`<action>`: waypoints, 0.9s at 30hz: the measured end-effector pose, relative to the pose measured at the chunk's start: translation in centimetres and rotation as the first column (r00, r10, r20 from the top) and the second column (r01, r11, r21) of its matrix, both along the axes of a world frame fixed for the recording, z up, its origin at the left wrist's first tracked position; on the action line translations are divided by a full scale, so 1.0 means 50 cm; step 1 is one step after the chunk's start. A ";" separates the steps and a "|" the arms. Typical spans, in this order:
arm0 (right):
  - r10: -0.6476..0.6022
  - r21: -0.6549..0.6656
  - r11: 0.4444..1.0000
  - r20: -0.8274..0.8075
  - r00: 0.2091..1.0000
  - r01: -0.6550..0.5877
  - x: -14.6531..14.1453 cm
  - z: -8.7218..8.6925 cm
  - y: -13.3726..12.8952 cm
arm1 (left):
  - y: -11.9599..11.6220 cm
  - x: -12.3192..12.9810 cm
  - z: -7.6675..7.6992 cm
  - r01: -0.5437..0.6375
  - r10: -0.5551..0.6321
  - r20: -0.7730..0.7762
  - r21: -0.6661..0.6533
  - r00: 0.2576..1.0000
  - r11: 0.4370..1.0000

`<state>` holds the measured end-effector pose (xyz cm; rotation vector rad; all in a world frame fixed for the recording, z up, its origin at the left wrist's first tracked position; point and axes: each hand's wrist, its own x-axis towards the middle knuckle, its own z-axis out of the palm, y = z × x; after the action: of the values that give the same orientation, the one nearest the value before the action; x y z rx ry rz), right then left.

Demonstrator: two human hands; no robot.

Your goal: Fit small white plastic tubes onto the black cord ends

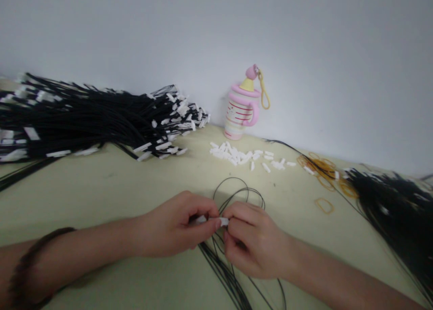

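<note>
My left hand (182, 224) pinches a small white plastic connector (223, 221) between thumb and forefinger, near the middle of the table. Right against it, my right hand (253, 238) has its fingers curled closed at the connector's right end. It seems to grip a thin black wire there, but the fingertips hide most of it. Loops of thin black wire (238, 188) rise behind both hands. Below them, a bunch of black wires (226, 274) runs toward the front edge of the view.
A big heap of black cables with white connectors (101, 116) lies at the left. Loose white connectors (233, 154) are scattered before a pink-and-white cup-shaped ornament (238, 111) by the wall. Yellow rubber bands (318, 165) and another black wire bundle (395, 215) lie at the right.
</note>
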<state>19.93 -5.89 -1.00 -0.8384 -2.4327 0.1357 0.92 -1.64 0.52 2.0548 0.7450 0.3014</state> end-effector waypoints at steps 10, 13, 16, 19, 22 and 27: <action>0.008 0.009 1.000 -0.002 1.000 -0.008 0.000 -0.001 -0.001 | 0.000 0.000 0.001 -0.001 0.001 0.009 -0.016 1.000 1.000; 0.003 0.008 1.000 -0.003 1.000 -0.003 0.000 -0.002 -0.001 | 0.000 0.000 0.000 0.004 -0.004 -0.005 -0.008 1.000 1.000; 0.004 0.007 1.000 0.000 1.000 -0.004 0.001 -0.002 -0.001 | 0.001 0.000 0.000 0.011 -0.011 -0.012 -0.003 1.000 1.000; 0.004 0.009 1.000 0.001 1.000 -0.004 0.001 -0.001 -0.001 | 0.003 -0.001 -0.001 0.014 -0.014 -0.008 -0.001 1.000 1.000; 0.004 0.012 1.000 -0.001 1.000 -0.004 0.001 -0.001 -0.001 | 0.002 -0.001 0.000 0.019 -0.019 -0.010 -0.013 1.000 1.000; 0.007 0.014 1.000 -0.010 1.000 -0.007 0.001 -0.004 0.000 | 0.000 0.000 0.006 0.016 -0.016 -0.013 -0.015 1.000 1.000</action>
<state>19.96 -5.87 -1.20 -0.8210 -2.4251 0.1245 0.92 -1.66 0.80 2.0495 0.7363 0.2725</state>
